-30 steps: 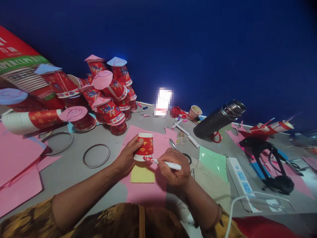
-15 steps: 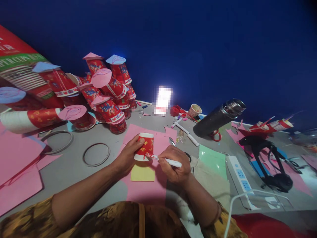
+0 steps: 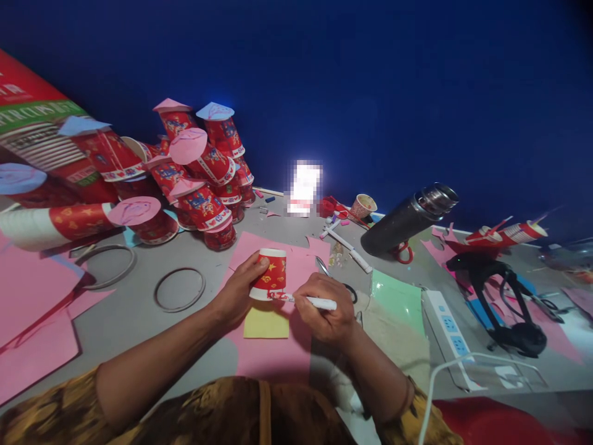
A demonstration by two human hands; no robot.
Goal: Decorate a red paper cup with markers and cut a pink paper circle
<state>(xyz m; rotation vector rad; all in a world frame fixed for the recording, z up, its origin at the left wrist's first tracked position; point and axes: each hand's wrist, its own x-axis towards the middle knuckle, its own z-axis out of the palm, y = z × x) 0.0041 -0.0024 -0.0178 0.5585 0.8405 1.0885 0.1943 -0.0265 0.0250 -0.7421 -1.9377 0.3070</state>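
My left hand (image 3: 238, 290) is wrapped round an upside-down red paper cup (image 3: 271, 272) that stands on a yellow paper square (image 3: 266, 323). A white marker (image 3: 311, 302) is pinched in my right hand (image 3: 323, 309), its tip at the cup's rim near the yellow paper. Both lie over a pink sheet (image 3: 278, 352) on the grey table (image 3: 139, 309).
A pile of red cups with paper discs (image 3: 199, 167) stands at the back left. Two wire rings (image 3: 180, 289) lie left of the pink sheet. Right of my hands are scissors (image 3: 327, 272), green paper (image 3: 398, 296), a power strip (image 3: 447, 334), a dark flask (image 3: 407, 216) and a black stand (image 3: 504, 303).
The marker tip has shifted a little along the cup's rim. My left hand and the cup stay where they were.
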